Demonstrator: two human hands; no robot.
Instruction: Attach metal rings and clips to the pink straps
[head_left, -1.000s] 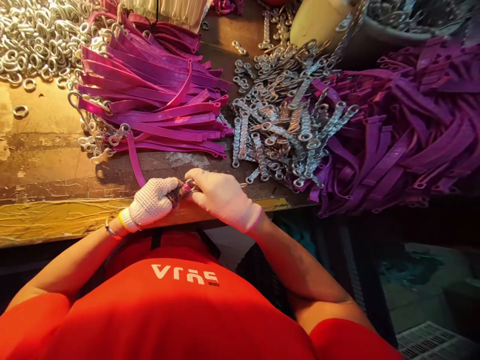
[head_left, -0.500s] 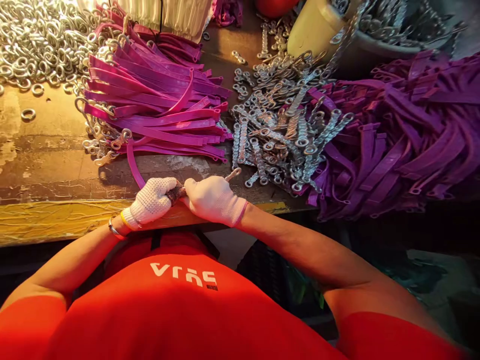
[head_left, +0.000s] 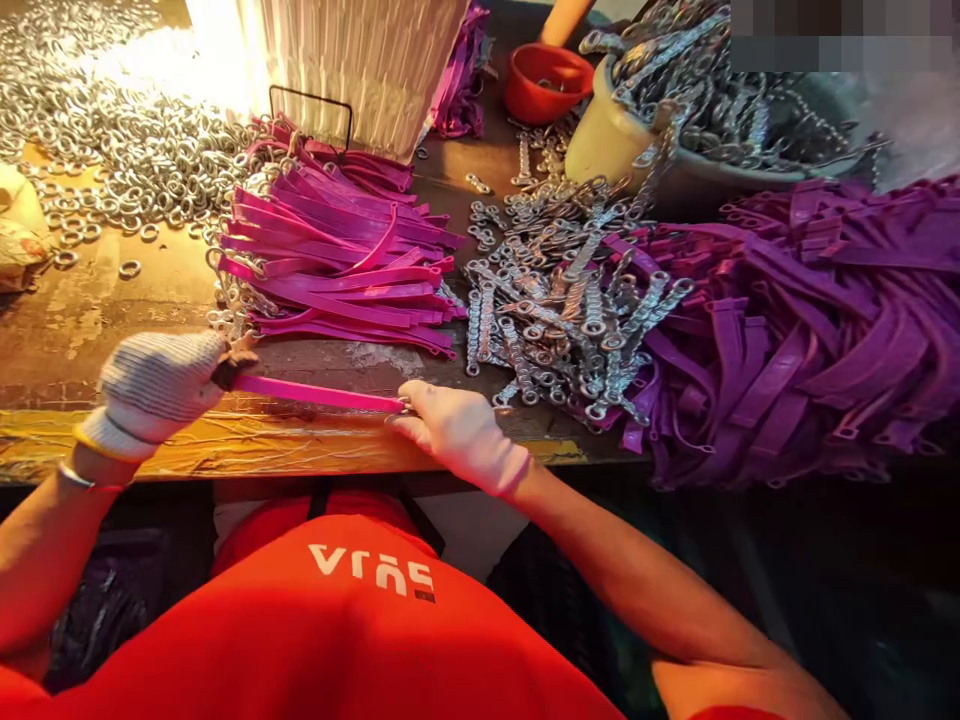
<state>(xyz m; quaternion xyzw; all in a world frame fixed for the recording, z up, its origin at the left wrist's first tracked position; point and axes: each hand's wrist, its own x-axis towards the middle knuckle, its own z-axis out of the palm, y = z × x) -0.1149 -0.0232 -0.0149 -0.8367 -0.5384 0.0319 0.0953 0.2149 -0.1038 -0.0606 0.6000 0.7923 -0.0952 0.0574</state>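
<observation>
Where the near edge of the worktop (head_left: pixel 90 325) is reached, left hand (head_left: pixel 163 380) and right hand (head_left: pixel 459 428) have just been drawn apart. One pink strap (head_left: pixel 322 393) is held straight between them, gripped near each end by closed fingers (head_left: pixel 417 396), so its middle is judged unobstructed. A dark piece (head_left: pixel 229 372) at the left fingers is poorly resolved.

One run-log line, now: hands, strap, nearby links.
left hand: gripping pink strap; right hand: gripping its other end; strap: straight between hands; metal links: piled nearby

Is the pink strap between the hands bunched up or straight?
Straight: the pink strap runs unbent from left hand to right hand.
</observation>
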